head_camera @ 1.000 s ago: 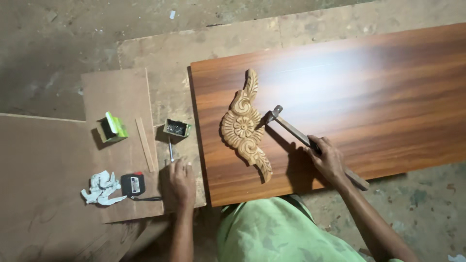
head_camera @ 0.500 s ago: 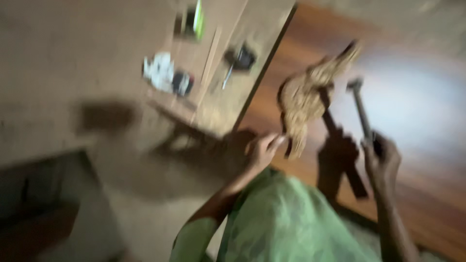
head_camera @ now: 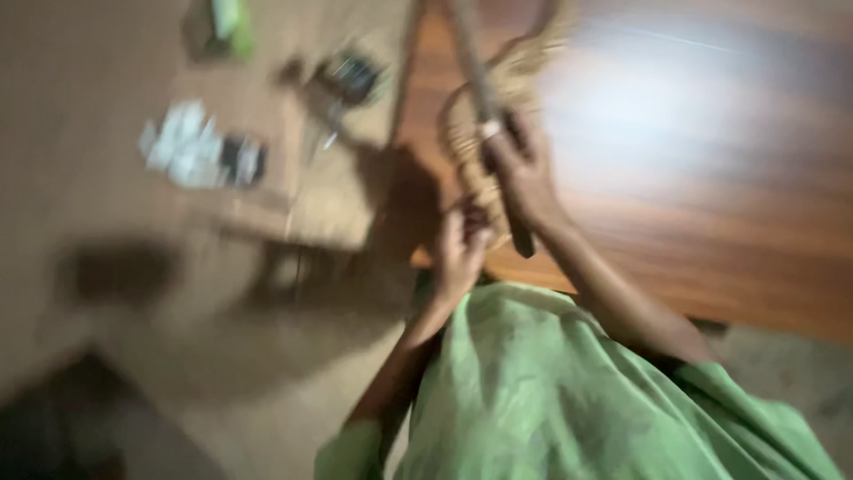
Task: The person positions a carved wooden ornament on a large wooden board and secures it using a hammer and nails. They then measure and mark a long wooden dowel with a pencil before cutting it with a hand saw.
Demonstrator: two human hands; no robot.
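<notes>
Since a second before, the left hand (head_camera: 460, 253) had moved from the small tools to the carved wood piece (head_camera: 471, 151), pinching its bottom end to keep it steady. Just above, the right hand (head_camera: 520, 173) gripped the hammer (head_camera: 484, 107) tight.

1 head-worn view; looks steeply down, close over hands and board (head_camera: 711, 178); motion-blurred
</notes>
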